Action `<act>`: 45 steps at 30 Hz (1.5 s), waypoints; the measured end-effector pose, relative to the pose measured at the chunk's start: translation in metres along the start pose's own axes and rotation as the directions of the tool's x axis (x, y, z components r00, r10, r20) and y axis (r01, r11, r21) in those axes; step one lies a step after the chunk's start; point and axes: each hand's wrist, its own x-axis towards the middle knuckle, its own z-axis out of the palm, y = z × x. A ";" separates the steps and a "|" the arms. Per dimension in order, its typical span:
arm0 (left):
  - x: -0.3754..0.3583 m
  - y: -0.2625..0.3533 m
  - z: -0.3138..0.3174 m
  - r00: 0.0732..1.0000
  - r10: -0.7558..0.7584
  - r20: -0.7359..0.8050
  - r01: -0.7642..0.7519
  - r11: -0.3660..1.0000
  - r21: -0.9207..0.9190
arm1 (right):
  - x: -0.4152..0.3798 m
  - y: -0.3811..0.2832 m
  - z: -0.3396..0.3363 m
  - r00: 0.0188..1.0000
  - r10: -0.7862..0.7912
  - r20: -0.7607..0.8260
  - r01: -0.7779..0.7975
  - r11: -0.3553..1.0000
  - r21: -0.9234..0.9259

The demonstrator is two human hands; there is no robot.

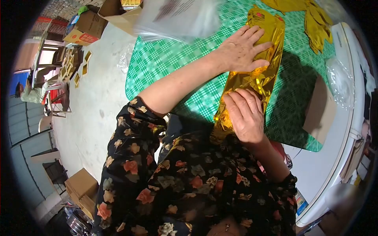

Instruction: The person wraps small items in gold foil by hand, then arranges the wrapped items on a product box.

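Observation:
A long strip of shiny gold foil (269,29) lies folded on the table, reaching from the far side to its near edge. My left hand (245,48) rests flat on the foil's upper half, palm down, fingers spread. Closer to my body, my right hand (247,116) has its fingers bent over the foil, which is creased and bunched beneath them. The right fingertips are partly hidden in the folds. At the near edge the foil hangs down toward my lap.
A green checked cloth (169,63) covers the table. Clear plastic sleeves (177,19) lie at the far left, more gold foil (315,27) at the far right. A cardboard piece (321,112) and clear plastic bag (340,84) lie rightward. Cardboard boxes (84,27) stand on the floor.

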 end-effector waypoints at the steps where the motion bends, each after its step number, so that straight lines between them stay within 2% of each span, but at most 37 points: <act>1: 0.000 0.000 0.000 1.000 0.001 -0.006 -0.001 1.000 -0.003 | 0.000 0.000 0.001 1.000 0.002 -0.013 -0.002 1.000 0.003; 6: 0.000 0.000 0.002 1.000 0.003 -0.026 -0.003 1.000 -0.024 | 0.012 0.001 -0.002 1.000 0.018 -0.015 -0.019 0.999 -0.029; 9: 0.001 -0.001 0.002 1.000 0.011 -0.004 -0.011 1.000 0.029 | 0.010 0.001 0.005 0.999 -0.017 -0.027 0.016 0.999 -0.029; 18: 0.000 0.001 -0.003 1.000 -0.008 0.005 0.008 0.998 -0.060 | 0.004 -0.004 0.014 0.998 0.006 -0.058 -0.005 1.000 0.018; 27: 0.002 -0.001 -0.008 0.999 -0.027 -0.039 0.021 0.991 -0.129 | 0.003 -0.006 0.009 1.000 -0.022 0.014 0.022 0.999 0.037; 38: 0.002 0.002 -0.011 0.991 -0.004 0.133 0.012 0.998 -0.054 | -0.005 -0.007 0.016 0.996 -0.077 -0.036 0.078 0.996 0.032; 45: 0.003 0.002 -0.016 0.992 0.033 0.118 -0.029 0.999 -0.039 | -0.020 -0.016 0.021 0.991 -0.123 -0.051 0.127 0.988 0.086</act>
